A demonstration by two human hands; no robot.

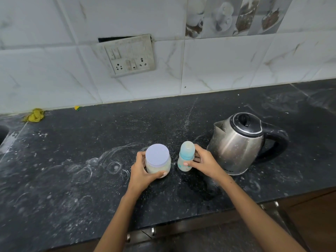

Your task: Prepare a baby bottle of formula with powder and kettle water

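Note:
A clear jar of pale powder [158,165] with a flat white lid stands upright on the black counter [72,160]. My left hand [141,171] is wrapped around its lower body. Just to its right stands a small baby bottle [185,155] with a translucent cap and a teal collar. My right hand [203,161] grips it from the right side. A steel kettle [238,142] with a black lid and black handle stands to the right of the bottle, spout facing left, lid closed.
A tiled wall with a switch and socket plate [131,55] rises behind the counter. A yellow cloth [34,115] lies at the back left, near a sink edge [2,133]. Drawer handles [153,231] show below the counter's front edge.

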